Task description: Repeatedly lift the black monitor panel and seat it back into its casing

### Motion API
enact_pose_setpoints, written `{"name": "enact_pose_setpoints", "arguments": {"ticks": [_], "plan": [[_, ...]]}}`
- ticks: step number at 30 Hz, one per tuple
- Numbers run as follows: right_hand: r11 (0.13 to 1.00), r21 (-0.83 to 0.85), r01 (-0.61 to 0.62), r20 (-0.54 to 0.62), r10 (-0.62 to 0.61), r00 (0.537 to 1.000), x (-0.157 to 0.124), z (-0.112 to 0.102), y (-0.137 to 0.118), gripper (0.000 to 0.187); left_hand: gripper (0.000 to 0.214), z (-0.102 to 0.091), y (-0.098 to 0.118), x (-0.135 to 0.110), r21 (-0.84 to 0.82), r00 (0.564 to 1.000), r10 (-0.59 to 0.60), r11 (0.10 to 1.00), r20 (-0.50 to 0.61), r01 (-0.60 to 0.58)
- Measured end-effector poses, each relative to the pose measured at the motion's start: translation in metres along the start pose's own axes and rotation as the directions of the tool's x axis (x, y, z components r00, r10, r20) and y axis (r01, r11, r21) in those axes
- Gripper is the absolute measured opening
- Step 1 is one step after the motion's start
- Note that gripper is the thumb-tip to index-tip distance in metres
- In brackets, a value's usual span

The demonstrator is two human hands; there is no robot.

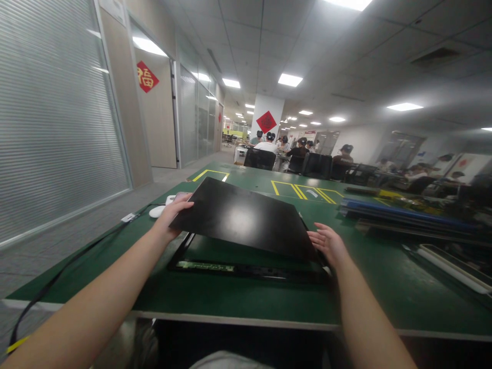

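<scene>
A flat black screen panel (246, 218) with a glossy glare spot is tilted over the green table, its left side raised. My left hand (171, 218) grips its left edge, thumb on the top face and fingers underneath. Beside the panel's right edge is my right hand (326, 243), fingers stretched out and thumb apart; the fingertips are at the edge, and I cannot tell how firmly they touch it. Below the panel lies a thin black frame (284, 274), partly hidden by it. A green circuit strip (205, 266) shows along the frame's near side.
Yellow tape marks (300, 192) run across the far part of the green table (238, 302). White round items (157, 211) and a black cable (77, 256) are at left. Blue-edged long parts (400, 212) and a white bar (455, 269) are at right. Several people sit farther back.
</scene>
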State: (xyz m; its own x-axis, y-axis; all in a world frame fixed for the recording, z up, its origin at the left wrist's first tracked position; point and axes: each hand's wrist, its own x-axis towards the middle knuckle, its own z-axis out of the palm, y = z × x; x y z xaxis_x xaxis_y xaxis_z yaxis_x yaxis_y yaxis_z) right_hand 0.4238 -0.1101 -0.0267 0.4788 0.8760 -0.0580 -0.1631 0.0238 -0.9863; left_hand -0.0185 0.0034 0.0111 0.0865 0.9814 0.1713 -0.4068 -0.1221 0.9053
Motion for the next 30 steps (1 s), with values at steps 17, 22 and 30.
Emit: {"name": "enact_pose_setpoints", "arguments": {"ticks": [17, 22, 30], "plan": [[0.981, -0.175, 0.085, -0.112, -0.106, 0.988, 0.004, 0.003, 0.006, 0.036, 0.049, -0.002, -0.004, 0.001, -0.006, 0.996, -0.089, 0.996, 0.018, 0.089], [0.983, -0.175, 0.055, -0.129, -0.079, 0.989, 0.003, 0.003, 0.005, 0.031, 0.048, 0.002, -0.001, -0.002, 0.021, 0.988, -0.141, 0.99, -0.056, 0.142], [0.982, -0.182, 0.057, -0.185, -0.092, 0.978, 0.005, -0.001, 0.008, 0.032, 0.044, 0.008, -0.001, -0.008, 0.075, 0.984, -0.17, 0.982, -0.059, 0.174]]}}
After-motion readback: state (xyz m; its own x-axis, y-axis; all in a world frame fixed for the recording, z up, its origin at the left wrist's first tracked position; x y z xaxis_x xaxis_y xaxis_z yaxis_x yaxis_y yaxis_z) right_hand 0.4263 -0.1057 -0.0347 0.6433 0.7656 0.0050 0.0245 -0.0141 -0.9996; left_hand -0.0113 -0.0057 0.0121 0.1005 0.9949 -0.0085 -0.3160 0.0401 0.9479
